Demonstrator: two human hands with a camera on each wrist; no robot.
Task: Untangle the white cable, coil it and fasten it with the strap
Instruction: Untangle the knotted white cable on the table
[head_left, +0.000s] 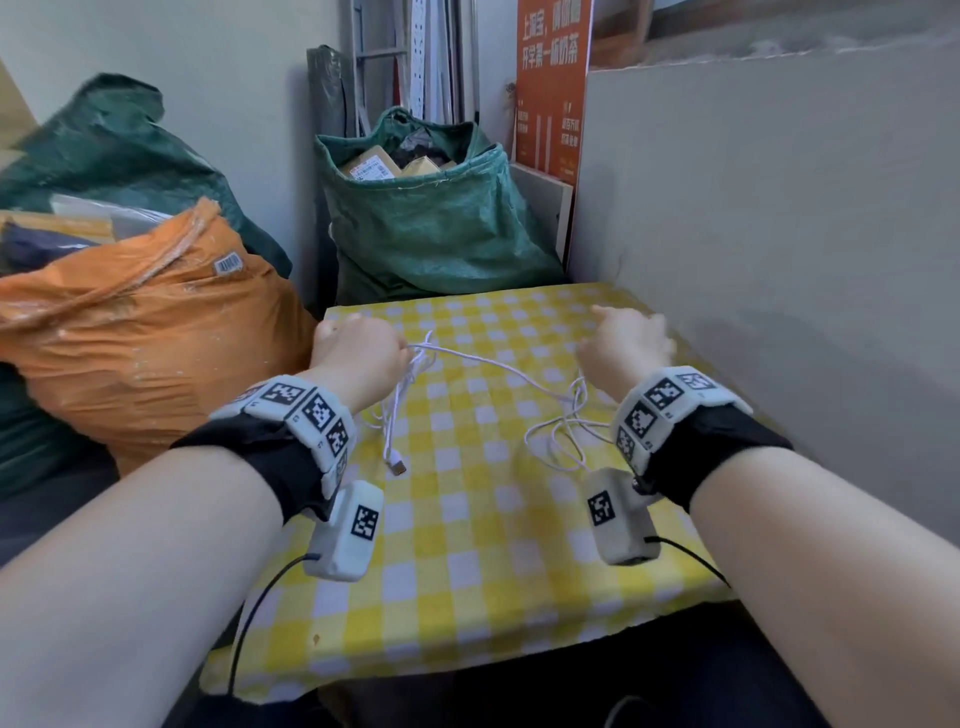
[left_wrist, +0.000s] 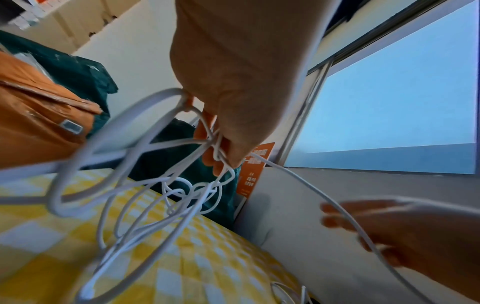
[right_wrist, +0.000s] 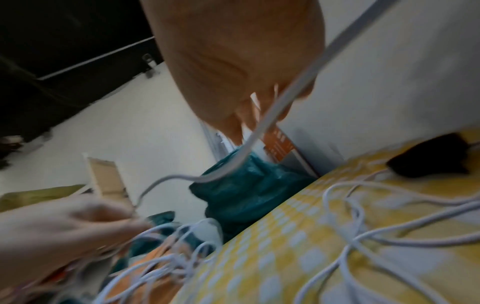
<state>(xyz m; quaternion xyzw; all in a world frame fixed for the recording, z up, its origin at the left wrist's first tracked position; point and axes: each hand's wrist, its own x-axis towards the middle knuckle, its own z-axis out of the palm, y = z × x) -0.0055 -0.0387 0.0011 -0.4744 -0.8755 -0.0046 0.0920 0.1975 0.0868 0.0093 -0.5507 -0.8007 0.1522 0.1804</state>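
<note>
My left hand (head_left: 358, 348) hovers over the far left of the yellow checked table (head_left: 467, 551) and grips a bunch of loops of the white cable (head_left: 493, 364). In the left wrist view its curled fingers (left_wrist: 207, 156) close round several strands (left_wrist: 145, 185) that hang tangled to the cloth. One strand arcs across to my right hand (head_left: 623, 343), where the cable (right_wrist: 262, 127) runs between thumb and fingers. More loose loops (head_left: 563, 436) lie on the cloth under the right wrist. A USB plug (head_left: 397, 466) rests near the middle. A black item (right_wrist: 431, 160), maybe the strap, lies on the cloth.
A grey board (head_left: 753, 208) walls off the table's right side. A full green sack (head_left: 431, 228) stands just beyond the far edge, with an orange sack (head_left: 145, 332) to the left. Black sensor wires hang from both wrists over the near edge.
</note>
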